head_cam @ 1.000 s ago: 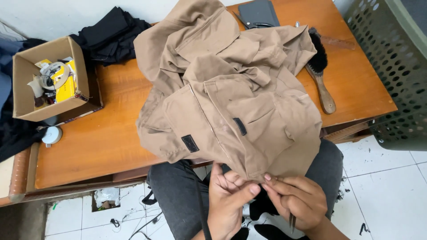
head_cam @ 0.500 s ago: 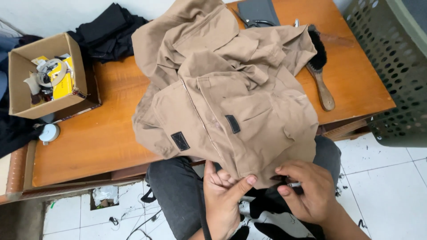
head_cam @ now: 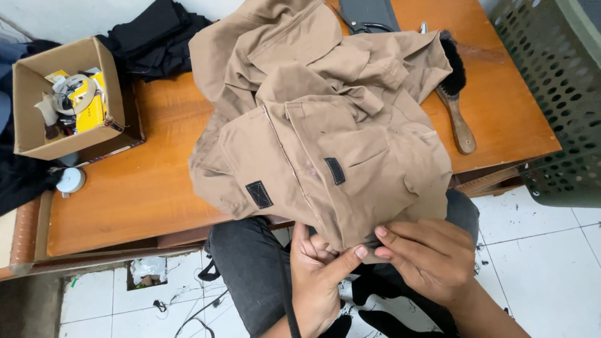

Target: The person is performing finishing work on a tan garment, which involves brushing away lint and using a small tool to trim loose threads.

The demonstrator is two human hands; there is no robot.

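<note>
A tan work jacket [head_cam: 325, 125] with two small black patches lies crumpled on the wooden table [head_cam: 125, 188], its lower edge hanging over the front. My left hand [head_cam: 319, 275] pinches that hem from below, thumb pressed on the fabric. My right hand [head_cam: 426, 256] grips the same hem just to the right, fingers curled over it. Both hands are over my lap in dark trousers [head_cam: 250, 269].
A cardboard box [head_cam: 69, 100] with tape and small items stands at the table's left. Black cloth [head_cam: 156, 31] lies behind it. A wooden-handled brush [head_cam: 457, 94] lies to the right of the jacket. A green perforated basket [head_cam: 557, 94] stands at far right. White tile floor below.
My hands stay at the jacket's hem; the right hand has closed in toward the left along the edge. The jacket has shifted slightly on the table.
</note>
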